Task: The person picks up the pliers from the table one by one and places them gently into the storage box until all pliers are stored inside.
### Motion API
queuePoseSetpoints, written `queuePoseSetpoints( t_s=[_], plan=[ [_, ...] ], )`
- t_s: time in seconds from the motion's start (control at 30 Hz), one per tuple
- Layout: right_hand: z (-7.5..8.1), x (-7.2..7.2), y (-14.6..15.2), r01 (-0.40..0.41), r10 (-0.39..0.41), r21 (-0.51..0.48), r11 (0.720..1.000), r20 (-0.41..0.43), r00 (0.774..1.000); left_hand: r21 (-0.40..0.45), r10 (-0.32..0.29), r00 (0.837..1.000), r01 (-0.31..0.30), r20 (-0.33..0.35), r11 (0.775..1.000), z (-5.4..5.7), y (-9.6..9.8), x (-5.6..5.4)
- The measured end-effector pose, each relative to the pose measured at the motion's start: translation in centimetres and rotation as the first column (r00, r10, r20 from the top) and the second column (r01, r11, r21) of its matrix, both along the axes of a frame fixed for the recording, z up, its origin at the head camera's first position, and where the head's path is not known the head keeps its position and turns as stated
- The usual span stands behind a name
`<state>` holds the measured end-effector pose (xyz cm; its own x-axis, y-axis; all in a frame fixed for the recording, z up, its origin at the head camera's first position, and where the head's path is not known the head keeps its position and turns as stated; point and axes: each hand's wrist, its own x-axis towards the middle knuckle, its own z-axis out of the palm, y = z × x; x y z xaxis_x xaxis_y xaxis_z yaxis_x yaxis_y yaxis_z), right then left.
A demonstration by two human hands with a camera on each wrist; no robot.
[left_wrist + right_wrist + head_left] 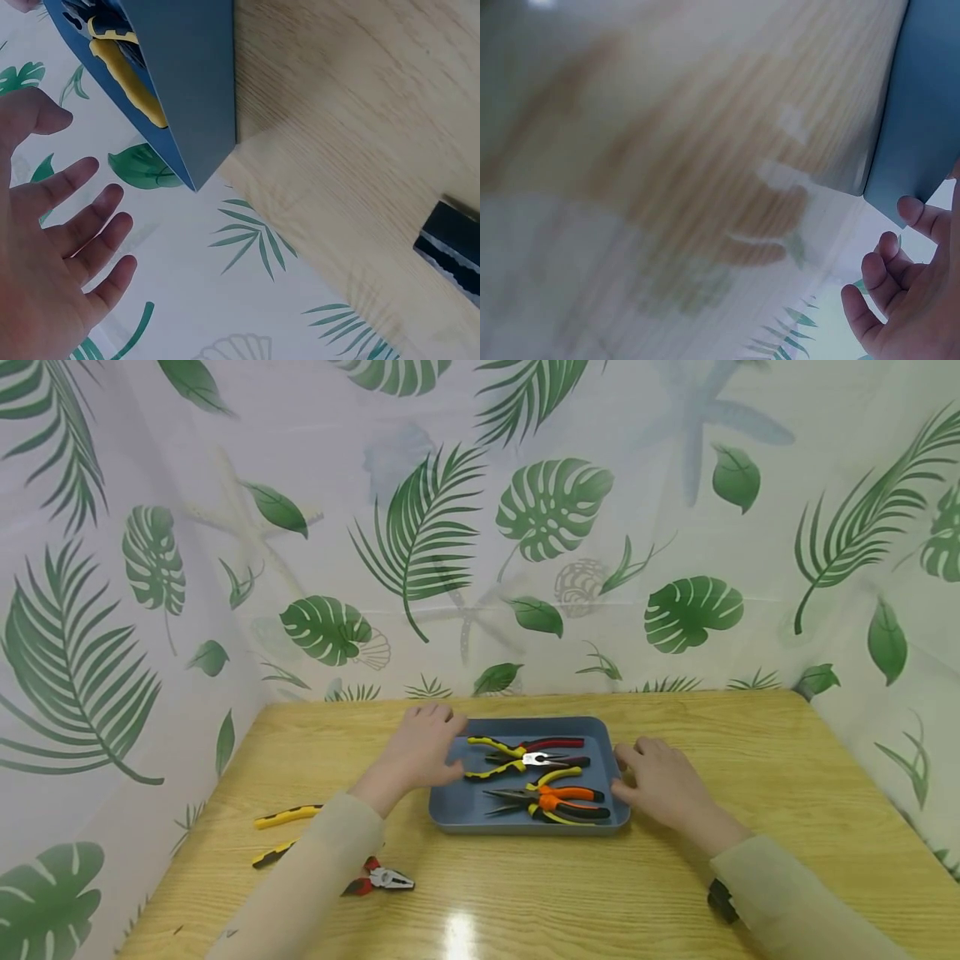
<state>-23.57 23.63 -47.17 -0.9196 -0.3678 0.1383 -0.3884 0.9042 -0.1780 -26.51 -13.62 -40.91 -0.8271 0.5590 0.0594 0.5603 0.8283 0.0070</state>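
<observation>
A blue-grey tray [465,810] lies on the table with several pliers in it. Those toward the back have yellow-and-black and red handles around a bright metal head [536,759]. Nearer the front are long-nose pliers with orange-and-black handles [570,794], overlapping a yellow-handled pair. My left hand [420,747] is over the tray's left side, fingers loosely spread and holding nothing; the left wrist view shows its palm beside the tray's wall [191,67]. At the right end, my right hand [663,781] has relaxed fingers, with one fingertip [910,210] against the tray's wall.
On the table at the left lie yellow-and-black handles [288,816] and a red-handled plier head [392,879], partly hidden under my left forearm. A leaf-print cloth [465,568] stands around the back and sides of the wooden table [525,893].
</observation>
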Motion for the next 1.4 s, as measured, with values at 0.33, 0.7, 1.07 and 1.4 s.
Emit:
queuePoseSetpoints(
  t_s=[0.33,0.7,1.07,1.4],
  plan=[
    [-0.2,0.0,0.0,-0.003,0.003,-0.003,1.0,-0.007,1.0,0.022,0.041,0.999,-0.042,0.007,0.999,0.1,-1.3,0.4],
    [-0.1,0.0,0.0,-0.001,0.001,0.003,1.0,0.001,1.0,0.043,0.078,0.997,-0.079,0.027,0.996,-0.4,-2.8,0.6],
    [0.0,0.0,0.1,0.0,0.0,0.004,1.0,0.004,1.0,0.047,0.122,0.992,-0.123,0.018,0.991,-0.1,-4.6,1.2],
    [-0.1,0.0,0.1,-0.002,0.002,-0.004,1.0,-0.01,1.0,0.04,0.152,0.988,-0.152,0.004,0.988,0.0,-6.4,1.6]
  ],
)
